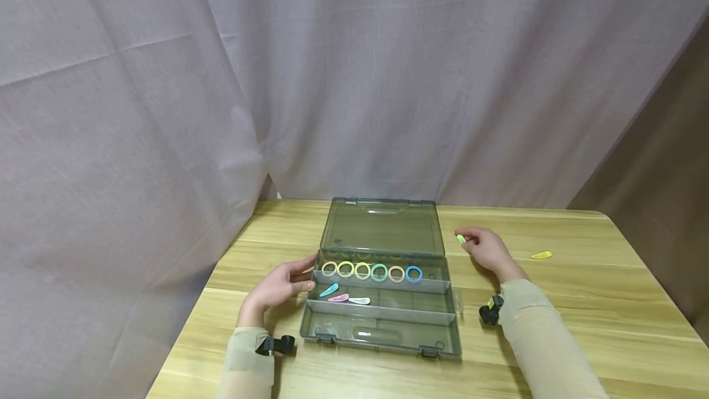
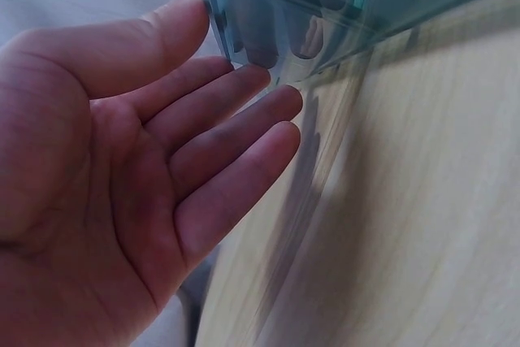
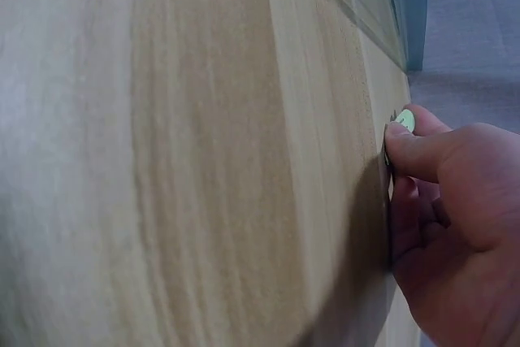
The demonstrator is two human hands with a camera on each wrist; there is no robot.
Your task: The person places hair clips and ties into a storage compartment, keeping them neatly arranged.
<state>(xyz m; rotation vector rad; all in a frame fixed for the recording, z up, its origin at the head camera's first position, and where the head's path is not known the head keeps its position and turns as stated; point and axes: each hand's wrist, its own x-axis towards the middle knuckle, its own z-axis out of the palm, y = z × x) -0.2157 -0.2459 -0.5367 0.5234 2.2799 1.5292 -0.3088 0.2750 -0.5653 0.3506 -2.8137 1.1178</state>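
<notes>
My right hand point(image 1: 490, 250) pinches a light green snap hair clip point(image 3: 405, 121) between thumb and forefinger, just right of the box lid. At the left side of the grey see-through box point(image 1: 382, 350), my left hand point(image 1: 279, 286) rests with fingers extended and the thumb against the wall. Blue point(image 1: 329, 290), pink point(image 1: 338, 297) and white point(image 1: 359, 301) hair clips lie in the box's middle compartment. Along the back compartment runs a row of several coloured hair ties, among them a green one point(image 1: 379, 280) and a blue one point(image 1: 407, 274).
A yellow hair clip point(image 1: 541, 255) lies on the wooden table point(image 1: 598, 300), to the right of my right hand. The box lid point(image 1: 382, 226) is folded back toward the grey curtain point(image 1: 360, 91). Two latches, one of them the right latch point(image 1: 429, 353), stick out at the box's front.
</notes>
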